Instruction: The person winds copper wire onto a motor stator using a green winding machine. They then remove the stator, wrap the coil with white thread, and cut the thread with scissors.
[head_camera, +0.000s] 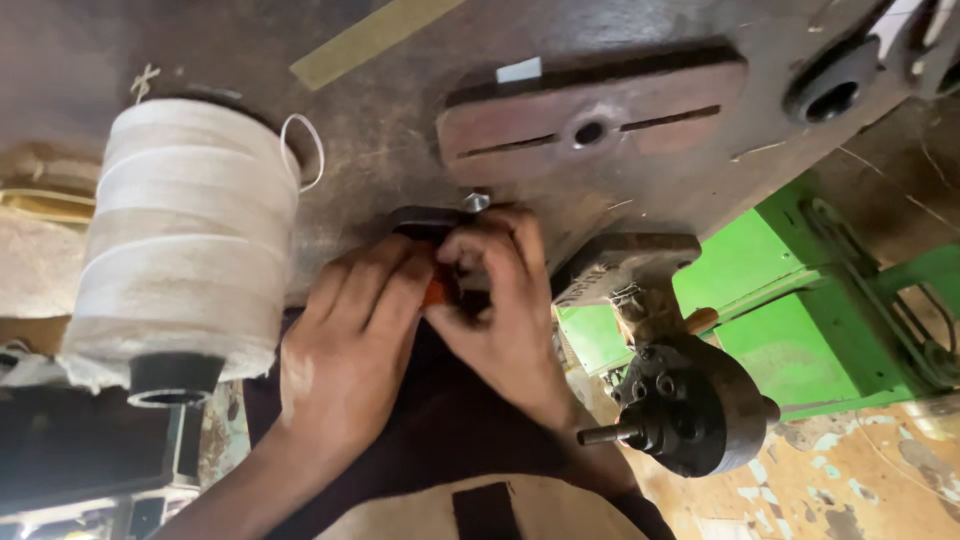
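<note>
My left hand (345, 345) and my right hand (500, 310) meet at the near edge of the dark, worn bench (380, 130), fingers bunched together around a small orange part (438, 290). Only a sliver of it shows between my left fingertips and my right thumb, so I cannot tell its full shape; the visible bit runs roughly up and down in the view, its upper end toward the bench edge and its lower end toward my lap. Both sets of fingers are curled tight on it — left from the left side, right wrapped over from the top and right.

Just above my right knuckles a small shiny metal nut (476, 201) sits at the bench edge, touching a flat dark block (425, 220) that my fingers partly cover. Beyond them lies a reddish slotted metal plate (590, 125) with a round hole in its middle and a slot on each side, its long axis running across the view, tilted slightly up to the right.

To the left stands a big spool of white twine (185, 240) on a black core, its axis pointing roughly toward me — a loose loop of twine sticks out at its upper right. To my right, below the bench, a dark round drill chuck (690, 405) points its stub leftward, and behind it is a green machine frame (800, 320).
</note>
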